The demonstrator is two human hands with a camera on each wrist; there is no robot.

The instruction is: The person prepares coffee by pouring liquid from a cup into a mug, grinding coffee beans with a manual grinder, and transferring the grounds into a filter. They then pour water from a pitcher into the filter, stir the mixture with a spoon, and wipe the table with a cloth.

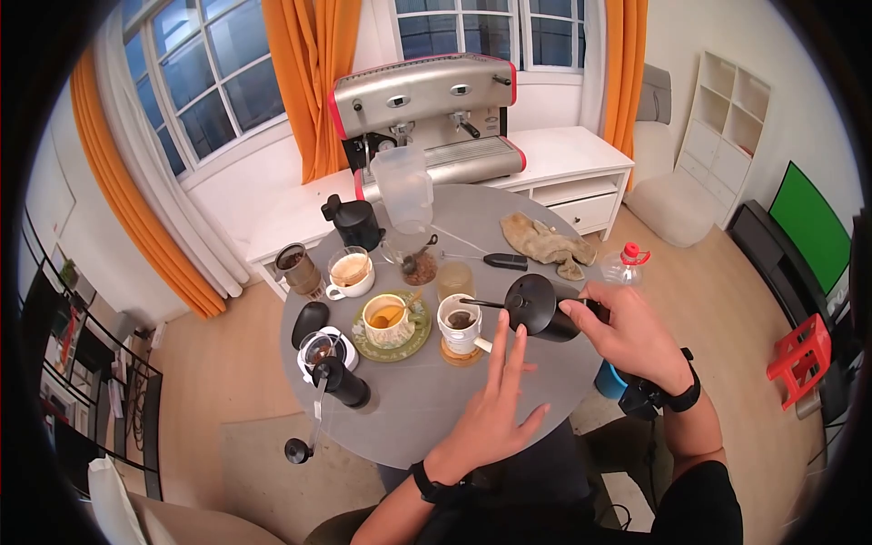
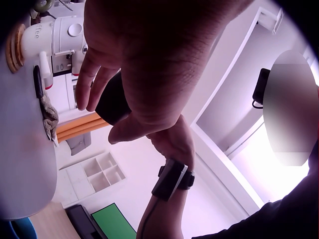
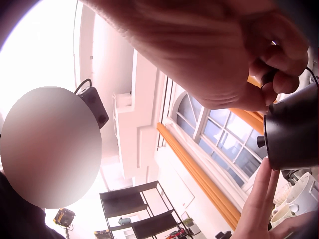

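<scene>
My right hand [image 1: 639, 334] grips the handle of a black gooseneck kettle [image 1: 534, 307], tilted so its thin spout points left over a white mug [image 1: 460, 338]. Dark coffee grounds show in a filter at the mug's mouth, and a round wooden coaster [image 1: 460, 357] lies under it. The fingers of my left hand [image 1: 488, 420] are straight, with two fingertips against the kettle's lid side. In the right wrist view those fingertips meet the lid's edge, beside its small knob [image 3: 261, 142]. Whether water is flowing I cannot tell.
Left of the mug, a patterned cup [image 1: 389, 331] of amber drink stands on a green saucer [image 1: 420, 343]. A hand grinder [image 1: 341, 381], a glass coffee cup [image 1: 350, 272], a glass carafe [image 1: 411, 243], a cloth [image 1: 536, 238] and a plastic bottle [image 1: 624, 266] stand around. Behind is an espresso machine [image 1: 427, 109].
</scene>
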